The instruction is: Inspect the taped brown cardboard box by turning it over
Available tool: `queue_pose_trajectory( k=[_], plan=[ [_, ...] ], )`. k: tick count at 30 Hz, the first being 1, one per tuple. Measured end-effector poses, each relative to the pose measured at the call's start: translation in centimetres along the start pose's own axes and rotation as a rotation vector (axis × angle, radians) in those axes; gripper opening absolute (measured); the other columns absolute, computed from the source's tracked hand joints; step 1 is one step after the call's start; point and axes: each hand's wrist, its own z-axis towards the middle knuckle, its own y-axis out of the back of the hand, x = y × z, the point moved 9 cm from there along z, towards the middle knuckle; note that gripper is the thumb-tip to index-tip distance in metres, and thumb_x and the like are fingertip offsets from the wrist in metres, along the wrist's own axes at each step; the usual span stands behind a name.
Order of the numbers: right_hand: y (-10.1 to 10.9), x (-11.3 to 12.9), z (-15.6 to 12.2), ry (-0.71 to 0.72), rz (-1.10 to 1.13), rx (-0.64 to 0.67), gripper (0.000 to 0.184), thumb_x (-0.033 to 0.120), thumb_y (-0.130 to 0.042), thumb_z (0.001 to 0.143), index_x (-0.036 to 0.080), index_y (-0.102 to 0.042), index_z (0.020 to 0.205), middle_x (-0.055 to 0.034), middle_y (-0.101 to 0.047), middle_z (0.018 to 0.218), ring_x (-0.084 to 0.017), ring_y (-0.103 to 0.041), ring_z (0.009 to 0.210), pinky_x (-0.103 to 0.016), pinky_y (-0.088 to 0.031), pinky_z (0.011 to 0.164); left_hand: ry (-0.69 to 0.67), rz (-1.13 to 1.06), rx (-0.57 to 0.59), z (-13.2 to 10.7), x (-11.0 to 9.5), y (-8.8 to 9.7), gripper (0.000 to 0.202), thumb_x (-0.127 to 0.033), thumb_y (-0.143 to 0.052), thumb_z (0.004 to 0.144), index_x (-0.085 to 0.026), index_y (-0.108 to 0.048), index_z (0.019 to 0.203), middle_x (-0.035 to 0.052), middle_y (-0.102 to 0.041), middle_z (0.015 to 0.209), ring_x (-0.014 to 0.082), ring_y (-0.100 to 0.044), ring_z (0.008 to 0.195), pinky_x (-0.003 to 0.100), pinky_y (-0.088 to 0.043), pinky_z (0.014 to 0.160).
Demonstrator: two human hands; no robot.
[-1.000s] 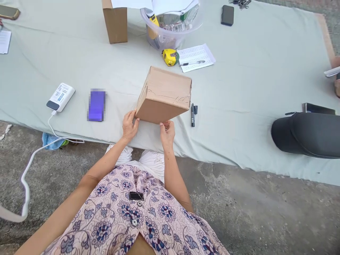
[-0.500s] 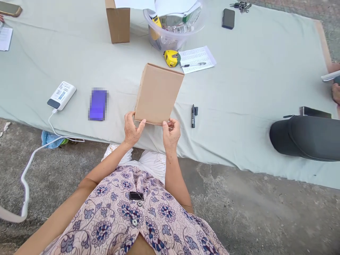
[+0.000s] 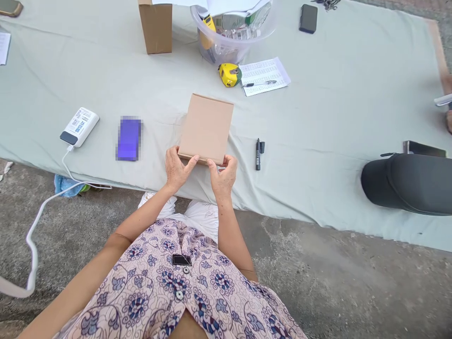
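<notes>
A flat brown cardboard box (image 3: 207,127) is held at its near edge by both hands, above or on the cloth-covered table. My left hand (image 3: 177,168) grips the near left corner, thumb along the front edge. At the near right corner, my right hand (image 3: 223,175) closes on the box with its thumb on top and the other fingers partly hidden. To the right lies a black marker (image 3: 258,154) beside its cap. Beyond the box sit a yellow tape measure (image 3: 230,75) and a printed sheet (image 3: 265,76) with a pen (image 3: 259,84) across it.
A clear plastic basin (image 3: 226,49) with bottles stands at the back beside another cardboard box (image 3: 156,29). Leftward are a blurred purple item (image 3: 129,139) and a white power bank (image 3: 79,127) with a cable. A black case (image 3: 406,183) is at right; another person's hand (image 3: 449,121) shows at the edge.
The box has tipped from a raised tilt to lie flatter, its far edge coming down. Both hands keep hold of the near edge, and the right hand has shifted slightly left.
</notes>
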Motion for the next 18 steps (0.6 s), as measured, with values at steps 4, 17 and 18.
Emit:
queue_pose_trajectory(
  k=[4, 17, 18],
  plan=[
    [0.2, -0.6, 0.1, -0.015, 0.098, 0.047, 0.041, 0.055, -0.065, 0.084, 0.022, -0.058, 0.107, -0.0047, -0.062, 0.1, -0.017, -0.058, 0.088, -0.03, -0.051, 0.074, -0.048, -0.02, 0.032, 0.1, 0.0, 0.2, 0.064, -0.074, -0.058, 0.085, -0.019, -0.05, 0.116, 0.0117, -0.058, 0.112, 0.0272, -0.056, 0.112, 0.045, -0.046, 0.099],
    [0.0, -2.3, -0.6, -0.094, 0.262, 0.089, 0.047, 0.058, -0.054, 0.09, 0.023, -0.063, 0.12, -0.0065, -0.067, 0.109, -0.016, -0.06, 0.096, -0.03, -0.051, 0.083, 0.02, -0.196, 0.093, 0.6, 1.7, 0.5, 0.066, -0.08, -0.043, 0.088, -0.019, -0.056, 0.11, 0.0107, -0.06, 0.11, 0.0217, -0.058, 0.105, 0.036, -0.052, 0.086],
    [0.0, -2.2, -0.7, -0.081, 0.259, 0.09, 0.048, 0.057, -0.054, 0.09, 0.023, -0.062, 0.122, -0.0074, -0.067, 0.11, -0.017, -0.061, 0.098, -0.032, -0.051, 0.084, 0.036, -0.211, 0.085, 0.6, 1.8, 0.6, 0.067, -0.081, -0.043, 0.087, -0.019, -0.057, 0.109, 0.0103, -0.061, 0.109, 0.0214, -0.059, 0.104, 0.036, -0.052, 0.085]
  ],
)
